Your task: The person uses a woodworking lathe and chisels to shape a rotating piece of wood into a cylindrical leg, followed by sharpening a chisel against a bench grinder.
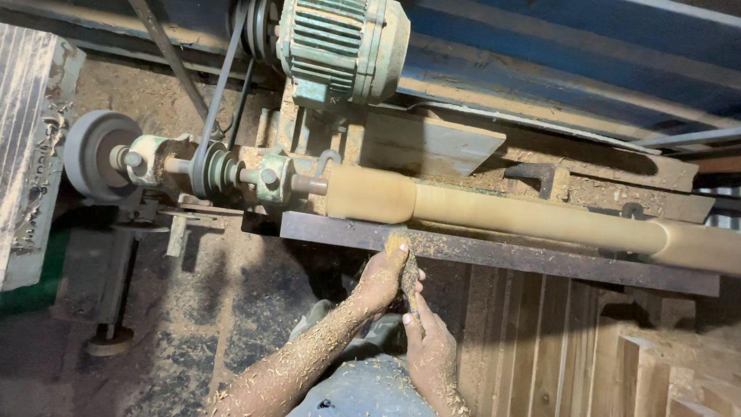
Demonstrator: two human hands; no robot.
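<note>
Nearest to me, my right hand (429, 351) comes up from the bottom edge, fingers closed on the lower end of a short, dark, shaving-caked metal turning tool (408, 272). My left hand (381, 279), its forearm coated in sawdust, is clamped round the same tool higher up, just under the flat rusty steel tool-rest bar (494, 253). The tool stands nearly upright between the two hands, its tip at the bar's near edge with a clump of shavings on it. I judge it stiff, fairly heavy for its length and slick with dust, best gripped low on the shank with one hand and steadied close to the rest with the other.

Just beyond the bar lies the long, pale, rounded wooden spindle (532, 218), running from the lathe's centre off to the right edge. It looks smooth and rigid; whether it is turning I cannot tell. Farther left sit the grey pulley wheel (93, 154) and black drive belt (220, 93), and above them the green ribbed electric motor (340, 46).
</note>
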